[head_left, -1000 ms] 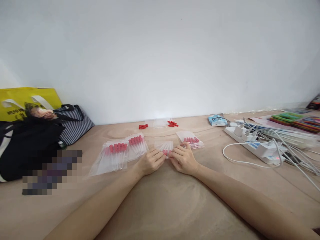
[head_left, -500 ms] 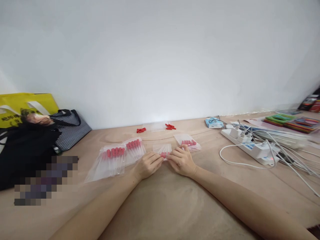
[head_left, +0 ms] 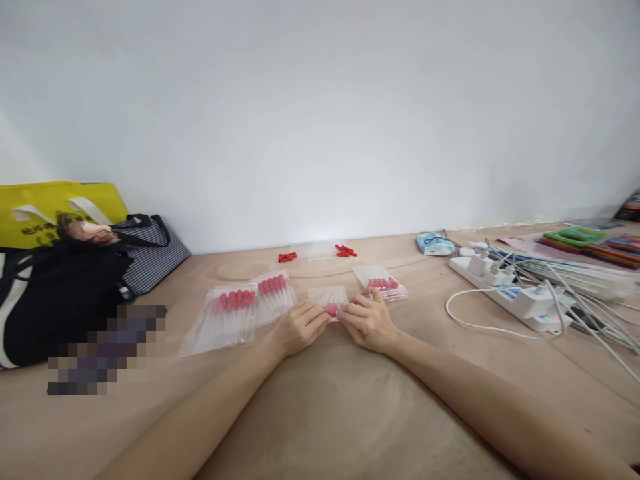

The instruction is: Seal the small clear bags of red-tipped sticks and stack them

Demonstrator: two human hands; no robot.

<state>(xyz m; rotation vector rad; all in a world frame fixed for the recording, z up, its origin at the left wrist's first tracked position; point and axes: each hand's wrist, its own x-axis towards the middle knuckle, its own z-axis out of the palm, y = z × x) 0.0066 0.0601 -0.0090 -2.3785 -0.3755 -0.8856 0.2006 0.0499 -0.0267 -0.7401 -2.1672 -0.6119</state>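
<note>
A small clear plastic bag [head_left: 327,295] lies in the middle of the table, with red rubber-bulb-like pieces [head_left: 331,310] showing near its close edge. My left hand [head_left: 303,327] is closed at the left corner of that edge, fingertips pinching it. Opposite it, my right hand [head_left: 370,322] pinches the right corner with curled fingers. Two piles of clear bags with red-ended pieces, one nearer [head_left: 235,300] and one farther [head_left: 273,285], lie left of my hands. Another stack of filled bags [head_left: 383,283] sits just beyond my right hand.
Loose red pieces lie in two heaps [head_left: 287,257] [head_left: 346,251] by the wall, beside a clear bag [head_left: 320,250]. A white power strip [head_left: 510,297] with cables and a blue mask [head_left: 434,244] are at right. Bags [head_left: 65,280] stand at left.
The view has shifted slightly, so everything appears a little farther right. Both hands keep their pinch at the bag's near edge, and the red pieces between them show a bit more.
</note>
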